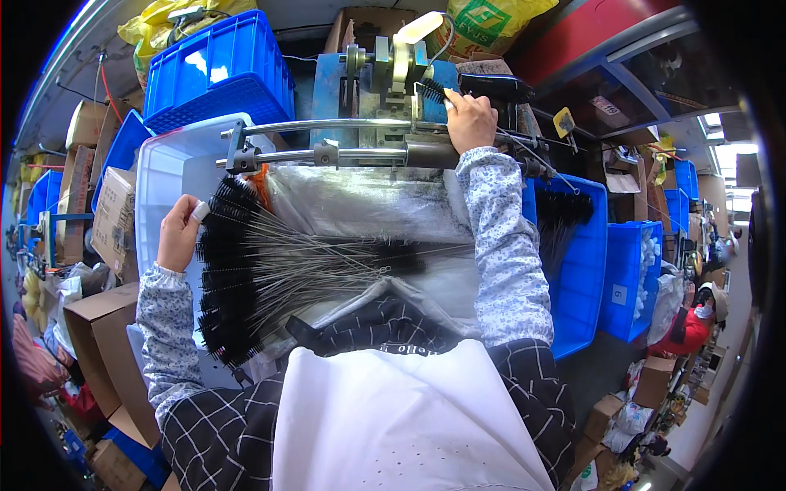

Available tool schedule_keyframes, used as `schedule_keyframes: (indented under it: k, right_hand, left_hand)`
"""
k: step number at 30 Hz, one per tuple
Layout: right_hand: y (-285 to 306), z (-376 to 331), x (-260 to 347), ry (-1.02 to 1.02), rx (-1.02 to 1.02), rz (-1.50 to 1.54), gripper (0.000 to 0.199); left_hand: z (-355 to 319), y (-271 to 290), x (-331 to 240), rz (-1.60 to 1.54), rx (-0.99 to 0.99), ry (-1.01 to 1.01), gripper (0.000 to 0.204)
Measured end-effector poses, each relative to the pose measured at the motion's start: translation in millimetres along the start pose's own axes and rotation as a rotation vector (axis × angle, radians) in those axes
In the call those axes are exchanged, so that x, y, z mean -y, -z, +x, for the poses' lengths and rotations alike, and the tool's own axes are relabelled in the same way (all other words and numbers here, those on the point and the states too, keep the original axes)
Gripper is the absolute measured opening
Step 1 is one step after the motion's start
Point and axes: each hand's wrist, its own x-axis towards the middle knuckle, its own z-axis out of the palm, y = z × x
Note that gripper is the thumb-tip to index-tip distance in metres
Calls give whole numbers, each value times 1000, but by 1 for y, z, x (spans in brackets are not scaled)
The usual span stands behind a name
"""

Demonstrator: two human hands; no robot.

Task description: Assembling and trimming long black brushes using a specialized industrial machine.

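Many wire brushes [228, 270] fan out beside the left hand [178, 233], fingers curled, grip unclear; farther right, the right hand [472, 123] pinches a single brush [431, 90], its long axis slanting far-left from the fingers toward the machine [381, 65].

This is a workshop or small factory floor. A bench machine of blue-painted metal with wheels and steel rods [381, 69] stands just beyond a thick bundle of matching black-bristled wire brushes [225, 278]. Blue plastic crates [213, 78], open brown cardboard boxes [102, 348] and yellow plastic sacks [495, 24] crowd around, and a co-worker in a red top [679, 334] is farther off.
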Motion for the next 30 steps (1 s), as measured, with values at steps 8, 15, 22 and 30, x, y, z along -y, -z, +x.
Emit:
schedule_keyframes:
  k: [8, 15, 22, 30]
  right_hand:
    - [-10, 3, -11, 13, 85, 55, 25]
    - [-25, 19, -13, 83, 83, -71, 39]
    - [-5, -6, -27, -198, 92, -34, 46]
    - [-15, -4, -3, -201, 52, 212, 39]
  left_hand:
    - [-7, 32, -8, -54, -346, -158, 11]
    - [-4, 80, -35, -314, -574, -343, 20]
    - [-12, 86, -39, -468, -662, -390, 22]
    - [-9, 69, -52, -499, -645, -374, 20]
